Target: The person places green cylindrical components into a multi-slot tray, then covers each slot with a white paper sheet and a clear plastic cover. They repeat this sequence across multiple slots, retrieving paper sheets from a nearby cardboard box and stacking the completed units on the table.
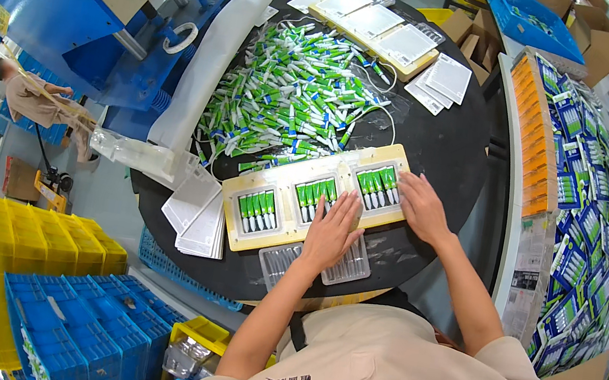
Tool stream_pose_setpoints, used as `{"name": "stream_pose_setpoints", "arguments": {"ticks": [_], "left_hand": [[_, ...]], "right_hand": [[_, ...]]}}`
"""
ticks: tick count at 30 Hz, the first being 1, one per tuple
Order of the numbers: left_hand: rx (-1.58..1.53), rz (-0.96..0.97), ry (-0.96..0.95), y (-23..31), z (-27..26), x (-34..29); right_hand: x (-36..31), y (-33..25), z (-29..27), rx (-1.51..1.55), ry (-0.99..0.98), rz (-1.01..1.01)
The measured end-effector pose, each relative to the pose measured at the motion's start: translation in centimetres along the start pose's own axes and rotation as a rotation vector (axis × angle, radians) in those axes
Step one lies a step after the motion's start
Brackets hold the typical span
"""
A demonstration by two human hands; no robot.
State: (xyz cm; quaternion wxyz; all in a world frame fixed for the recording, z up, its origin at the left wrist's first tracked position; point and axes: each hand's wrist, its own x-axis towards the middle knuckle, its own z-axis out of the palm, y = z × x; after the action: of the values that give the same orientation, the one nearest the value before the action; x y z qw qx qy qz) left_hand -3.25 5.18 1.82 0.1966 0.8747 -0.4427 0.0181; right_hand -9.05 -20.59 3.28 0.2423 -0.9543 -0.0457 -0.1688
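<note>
I am viewing the cream tray (252, 241) lying on the near part of the round black table (452, 150), directly ahead of the person's body. Its long axis is running obliquely, with the left end sitting nearer the body and the right end pointing up and away.

I am taking hand placement along this axis as the governing relation. The left hand (334, 231) is lying across the near edge, between the middle and right recesses, so it is sitting closer to the tray's centre. The right hand (422, 210) is resting at the far right end, beside the right recess. The left recess is lying well clear of both hands, with the left hand nearer to it.

I am seeing the hands apart from each other, fingers extended, neither clamping anything. I cannot tell whether the left fingertips are pressing on the contents or only hovering.

The tray is showing three rectangular recesses, each holding clear plastic and a row of green-and-white tubes (258, 210). The tubes are standing side by side across the tray's width, their green parts facing away from the body.
</note>
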Motion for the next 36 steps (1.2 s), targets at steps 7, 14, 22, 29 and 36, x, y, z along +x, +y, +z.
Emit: {"name": "stream_pose_setpoints", "arguments": {"ticks": [7, 14, 22, 29, 36], "left_hand": [[-0.032, 0.059, -0.069, -2.5, 2.0, 2.0], [-0.072, 0.237, -0.048, -1.9, -0.4, 3.8], [-0.258, 0.503, -0.077, 9.8, -3.6, 9.8], [-0.374, 0.914, -0.311, 27.8, -0.9, 9.9], [-0.389, 1.242, -0.282, 37.5, 0.9, 8.4]], "right_hand": [[-2.3, -4.6, -14.8, -0.445, -0.327, 0.089], [-15.0, -19.0, -34.0, -0.910, 0.246, 0.455], [-40.9, -31.4, -48.1, -1.480, 0.910, 1.272], [-58.6, -32.6, -42.5, -0.570, 0.279, 2.018], [-55.9, -28.2, -33.2, -0.573, 0.393, 1.897]]}}
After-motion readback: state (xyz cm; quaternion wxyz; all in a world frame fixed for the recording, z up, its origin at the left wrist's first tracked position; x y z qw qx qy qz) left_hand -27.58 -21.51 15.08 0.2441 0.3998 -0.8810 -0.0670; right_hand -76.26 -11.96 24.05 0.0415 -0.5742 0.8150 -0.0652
